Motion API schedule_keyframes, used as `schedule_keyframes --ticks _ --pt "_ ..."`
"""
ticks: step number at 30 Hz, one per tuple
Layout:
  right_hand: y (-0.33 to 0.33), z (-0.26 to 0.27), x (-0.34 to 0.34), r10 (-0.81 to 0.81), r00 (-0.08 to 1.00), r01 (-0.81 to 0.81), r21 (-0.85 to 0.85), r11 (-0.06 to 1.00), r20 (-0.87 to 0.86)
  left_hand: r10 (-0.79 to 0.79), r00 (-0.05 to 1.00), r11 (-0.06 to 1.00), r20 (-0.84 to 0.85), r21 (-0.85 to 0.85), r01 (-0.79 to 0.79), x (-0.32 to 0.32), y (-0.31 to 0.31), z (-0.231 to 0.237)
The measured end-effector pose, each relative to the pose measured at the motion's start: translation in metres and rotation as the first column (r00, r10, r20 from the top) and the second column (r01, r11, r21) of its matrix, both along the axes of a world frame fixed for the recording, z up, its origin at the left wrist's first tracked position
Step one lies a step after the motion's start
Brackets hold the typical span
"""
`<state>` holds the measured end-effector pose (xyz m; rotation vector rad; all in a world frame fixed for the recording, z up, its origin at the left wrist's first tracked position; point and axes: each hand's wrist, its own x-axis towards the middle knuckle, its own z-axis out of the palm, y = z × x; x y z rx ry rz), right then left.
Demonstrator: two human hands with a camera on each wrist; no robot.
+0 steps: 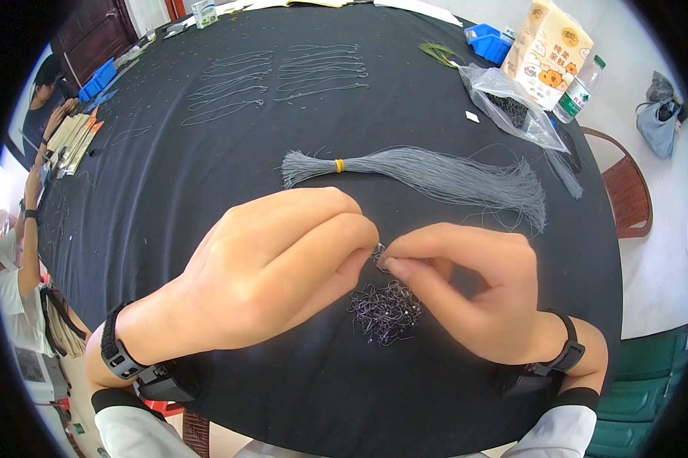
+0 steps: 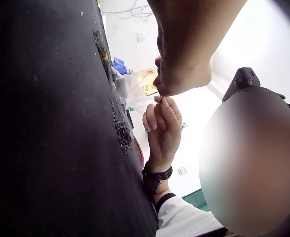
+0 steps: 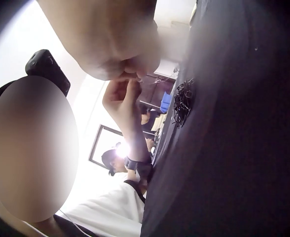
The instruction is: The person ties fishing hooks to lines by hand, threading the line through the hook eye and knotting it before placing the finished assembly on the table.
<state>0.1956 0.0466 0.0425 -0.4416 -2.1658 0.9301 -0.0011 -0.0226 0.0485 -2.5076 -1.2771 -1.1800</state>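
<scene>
Two hands meet over the black cloth (image 1: 283, 401), working on something very small. The left hand (image 1: 256, 282) has its fingers curled in and pinches a tiny wiry piece (image 1: 380, 255) at the tips. The right hand (image 1: 504, 309) pinches at the same piece with its thumb and first finger. The piece is up in the air between them, just past a pile of little hooks (image 1: 386, 311); it may be a hook too, but it is too small to tell.

To me this looks like the fiddly part, where the fingers work one small piece by feel. The next move calls for a soft but firm pinch and slow fingertips, so the piece does not drop into the pile.

Only the head view shows the big bundle of grey line (image 1: 436, 177) spread out long, with its yellow tie (image 1: 339, 165), and the thin loops (image 1: 261, 102) set out in two rows farther off. The left wrist view shows the right hand from the side, with its other fingers bent. The right wrist view shows the left thumb close up, and a person in a dark cap (image 3: 109, 156) near a bright light.
</scene>
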Motion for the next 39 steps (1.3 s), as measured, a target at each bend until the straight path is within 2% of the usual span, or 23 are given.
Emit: schedule_keyframes --ticks 5,8,20,23,26,27,29,32,35,39 --pt "0.002 0.007 0.000 -0.053 0.999 0.054 0.155 0.986 -0.010 -0.034 0.999 0.999 0.010 0.027 0.034 0.001 0.000 0.001" --pt "0.005 0.009 -0.001 -0.064 0.998 0.063 0.183 0.981 -0.002 -0.054 0.998 0.998 0.027 0.031 0.054 0.001 0.000 0.000" --pt "0.012 0.003 -0.001 -0.021 1.000 0.021 0.092 0.996 0.004 -0.083 0.993 0.996 0.085 -0.033 0.086 0.002 0.000 0.002" --pt "0.011 0.004 0.001 -0.001 0.997 0.005 -0.055 0.998 0.081 -0.059 0.993 0.990 0.104 -0.119 0.072 0.003 -0.004 0.009" --pt "0.014 -0.002 0.002 0.141 0.990 -0.123 -0.349 0.929 0.027 -0.043 0.986 0.979 0.159 -0.188 0.073 0.003 -0.006 0.009" --pt "0.014 0.000 0.002 0.178 0.984 -0.146 -0.491 0.859 0.017 -0.037 0.984 0.973 0.173 -0.219 0.075 0.003 -0.007 0.012" --pt "0.012 0.007 -0.001 0.243 0.970 -0.179 -0.735 0.654 -0.020 -0.035 0.976 0.961 0.214 -0.260 0.091 0.003 -0.007 0.013" --pt "0.014 0.000 0.001 0.338 0.927 -0.294 -0.873 0.390 -0.161 -0.033 0.958 0.953 0.284 -0.281 0.116 0.002 -0.007 0.011" --pt "0.012 -0.001 0.001 0.348 0.930 -0.266 -0.876 0.401 -0.123 -0.005 0.955 0.959 0.296 -0.271 0.089 0.002 -0.007 0.009" --pt "0.004 0.001 0.002 0.282 0.959 -0.177 -0.808 0.561 -0.015 0.025 0.978 0.988 0.208 -0.155 0.007 0.005 -0.007 0.006"
